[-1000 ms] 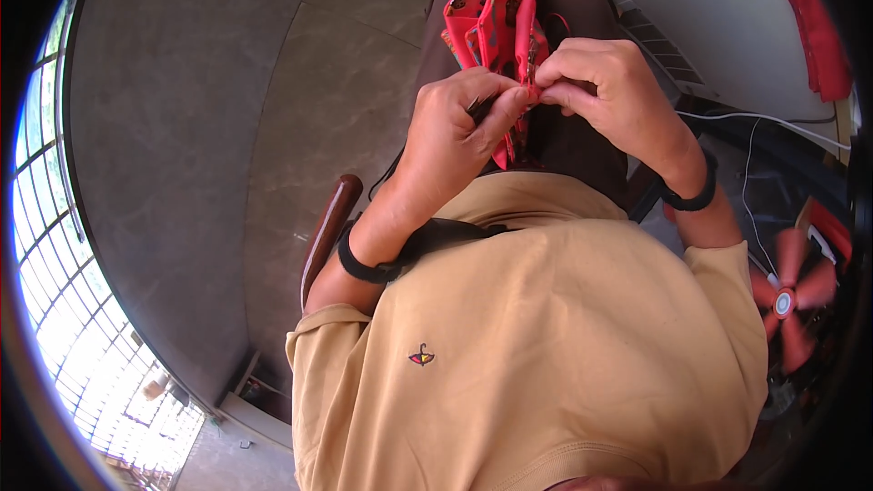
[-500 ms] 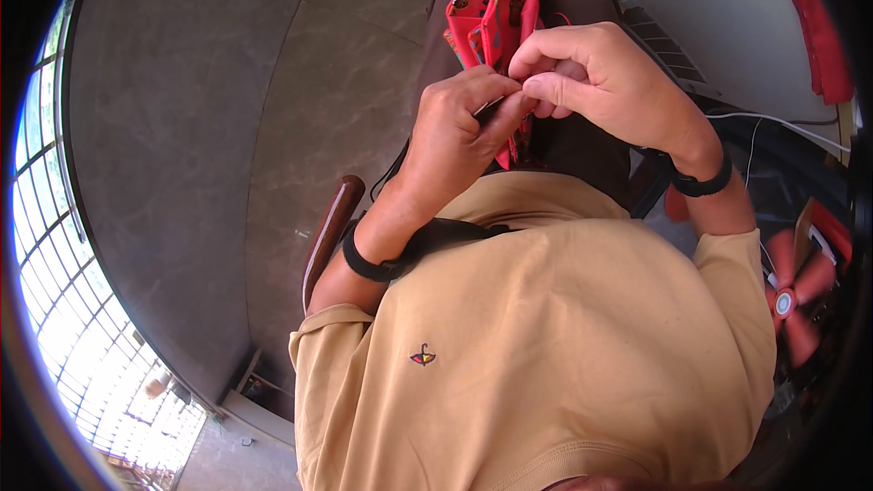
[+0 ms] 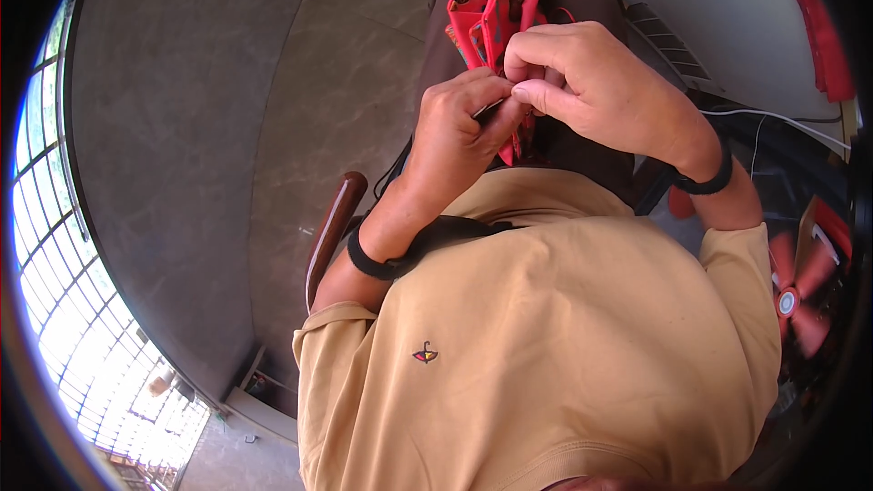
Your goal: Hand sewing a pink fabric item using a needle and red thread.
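A red fabric piece (image 3: 496, 5) with a colourful printed pattern and folded edges lies over my lap, its near end passing under my hands. My left hand (image 3: 464, 123) is closed in a pinch at that end, apparently gripping the red cloth. A dark sliver shows between its thumb and forefinger, too small to name. Against those fingertips, my right hand (image 3: 596, 77) is also closed, thumb and forefinger together. Whatever it pinches is hidden or too fine to make out. A thin red strand (image 3: 566, 14) curves out just above the right hand.
A brown chair armrest (image 3: 335, 227) stands by my left elbow. To the right are a white cabinet-like unit (image 3: 727, 23), hanging red cloth (image 3: 814, 27), a white cable (image 3: 773, 118) and a fan with red blades (image 3: 791, 300). A gridded window (image 3: 68, 282) lies far left.
My right hand has shifted slightly left, its thumb tip now closer over the left hand's fingertips. The left hand keeps its pinch, and the cloth has barely moved.
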### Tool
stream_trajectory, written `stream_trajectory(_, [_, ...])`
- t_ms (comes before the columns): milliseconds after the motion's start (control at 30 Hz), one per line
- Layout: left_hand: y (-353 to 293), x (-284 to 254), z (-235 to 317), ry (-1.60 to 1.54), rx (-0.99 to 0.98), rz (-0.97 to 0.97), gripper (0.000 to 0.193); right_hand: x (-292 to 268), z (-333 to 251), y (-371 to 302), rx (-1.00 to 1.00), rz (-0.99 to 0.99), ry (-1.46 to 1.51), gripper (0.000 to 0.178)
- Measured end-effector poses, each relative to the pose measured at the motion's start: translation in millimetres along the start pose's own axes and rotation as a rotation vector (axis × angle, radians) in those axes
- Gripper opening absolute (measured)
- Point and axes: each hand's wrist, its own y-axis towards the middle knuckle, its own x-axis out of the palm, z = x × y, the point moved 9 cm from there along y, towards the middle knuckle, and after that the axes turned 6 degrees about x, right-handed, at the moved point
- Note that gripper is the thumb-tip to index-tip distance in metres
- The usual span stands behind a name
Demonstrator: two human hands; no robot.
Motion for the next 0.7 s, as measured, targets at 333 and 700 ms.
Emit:
stream_trajectory(333, [-3,-2,-2,-0.002,0.012,0.01,0.006,4,-2,2,-0.071,0.111,-0.028,0.007])
stream_trajectory(700, [-9,-4,-21,-0.174,-0.184,-0.036,0.015,-43,6,-16,-0.034,0.425,0.411,0.01])
